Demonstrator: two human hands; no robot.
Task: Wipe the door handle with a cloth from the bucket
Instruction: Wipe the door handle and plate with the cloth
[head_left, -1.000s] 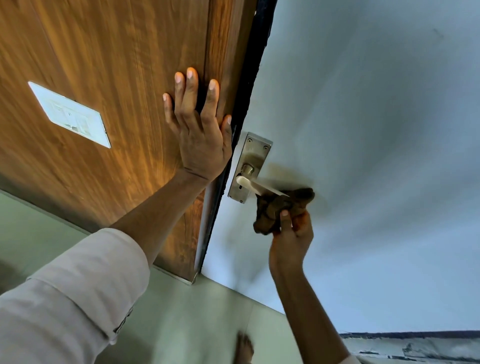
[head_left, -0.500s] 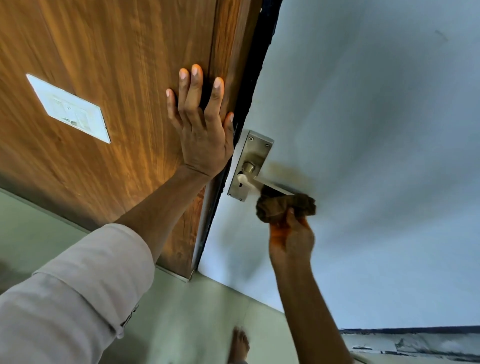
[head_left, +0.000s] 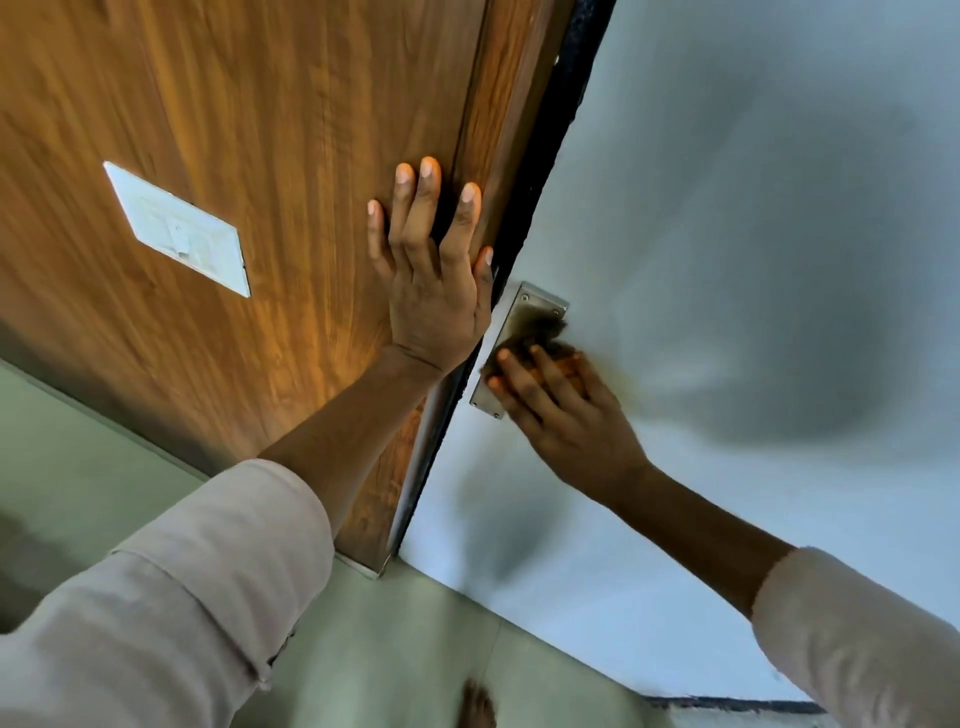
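Observation:
A metal handle plate (head_left: 535, 307) is fixed to the pale grey door (head_left: 727, 260) near its left edge. My right hand (head_left: 566, 410) presses a brown cloth (head_left: 537, 338) flat against the plate, covering the lever and the plate's middle. The cloth is blurred with motion. My left hand (head_left: 431, 280) lies flat with spread fingers on the brown wooden panel (head_left: 260, 130), just left of the dark door edge. The bucket is out of view.
A white switch plate (head_left: 176, 228) sits on the wooden panel at the left. Greenish floor (head_left: 389, 649) runs along the bottom, with a bare foot (head_left: 478, 706) at the lower edge. White sleeves cover both forearms.
My right hand has moved the cloth from the lever's outer end leftward and up onto the handle plate, the palm now flat over it. My left hand has stayed on the wood.

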